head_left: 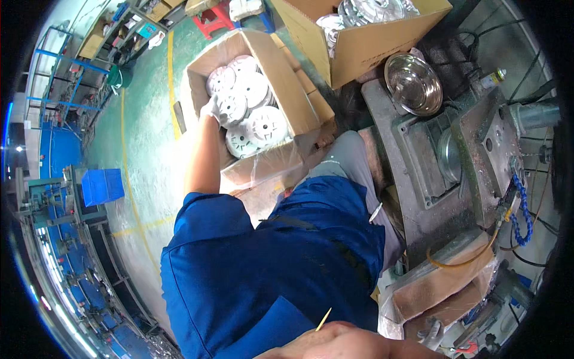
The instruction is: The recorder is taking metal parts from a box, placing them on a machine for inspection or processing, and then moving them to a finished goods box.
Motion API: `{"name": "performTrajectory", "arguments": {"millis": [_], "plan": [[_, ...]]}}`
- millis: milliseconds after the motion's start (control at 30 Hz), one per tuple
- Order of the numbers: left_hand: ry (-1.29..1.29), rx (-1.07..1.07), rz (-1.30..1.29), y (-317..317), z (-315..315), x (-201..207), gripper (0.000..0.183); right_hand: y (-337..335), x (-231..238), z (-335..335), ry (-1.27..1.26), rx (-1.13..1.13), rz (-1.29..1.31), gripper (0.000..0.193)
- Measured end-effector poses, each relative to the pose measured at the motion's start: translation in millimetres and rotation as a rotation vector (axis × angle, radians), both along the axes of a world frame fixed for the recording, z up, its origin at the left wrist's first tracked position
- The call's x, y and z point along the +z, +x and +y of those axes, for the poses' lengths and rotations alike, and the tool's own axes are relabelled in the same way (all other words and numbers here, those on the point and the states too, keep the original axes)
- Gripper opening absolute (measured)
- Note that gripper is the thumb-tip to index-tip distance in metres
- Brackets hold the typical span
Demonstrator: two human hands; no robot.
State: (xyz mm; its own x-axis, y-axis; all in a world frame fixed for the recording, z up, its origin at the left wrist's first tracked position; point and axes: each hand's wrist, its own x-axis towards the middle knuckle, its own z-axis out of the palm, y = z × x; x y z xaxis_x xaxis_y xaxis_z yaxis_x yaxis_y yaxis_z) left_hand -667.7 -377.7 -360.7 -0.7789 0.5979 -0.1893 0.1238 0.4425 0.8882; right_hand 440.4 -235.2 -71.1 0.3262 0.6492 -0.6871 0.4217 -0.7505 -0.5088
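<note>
A: So right up by the lens there's a thin yellow pointed stick point(323, 319), and past it a big spread of blue work shirt point(257, 269). Where are the hands at?

B: Left hand point(210, 110), in a pale glove, is down in the open cardboard box point(293, 96), right at the edge of a slotted metal disc point(232, 109). Looks like contact, but the fingertips are too small and washed out to say if they're gripping. Right hand I can't make out anywhere, so no clue what it's doing.

A: And the disc is in the pile?

B: Yep, stacked with other round silvery ones, some overlapping. There's a second carton point(376, 57) with shiny metal parts beyond, and a polished steel bowl point(414, 84) by the machine.

A: How would one handle?

B: My guess: stiff, some heft but fine one-handed, smooth enough to slip in a glove. Probably not fragile, though the finish might scratch if it drags on a neighbour. I'd take it by the outer rim, thumb on the face, fingers hooked under. Cut edges around the slots could be sharp.
</note>
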Motion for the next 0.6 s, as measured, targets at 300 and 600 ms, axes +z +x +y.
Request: {"name": "performTrajectory", "arguments": {"millis": [300, 600], "plan": [[-0.068, 0.675, -0.555, 268, 79, 112, 0.062, -108, 78, -42, 0.185, 0.515, -0.077, 0.048], [0.514, 0.614, -0.877, 174, 90, 26, 0.045, -106, 57, -33, 0.258, 0.485, -0.047, 0.053]]}}
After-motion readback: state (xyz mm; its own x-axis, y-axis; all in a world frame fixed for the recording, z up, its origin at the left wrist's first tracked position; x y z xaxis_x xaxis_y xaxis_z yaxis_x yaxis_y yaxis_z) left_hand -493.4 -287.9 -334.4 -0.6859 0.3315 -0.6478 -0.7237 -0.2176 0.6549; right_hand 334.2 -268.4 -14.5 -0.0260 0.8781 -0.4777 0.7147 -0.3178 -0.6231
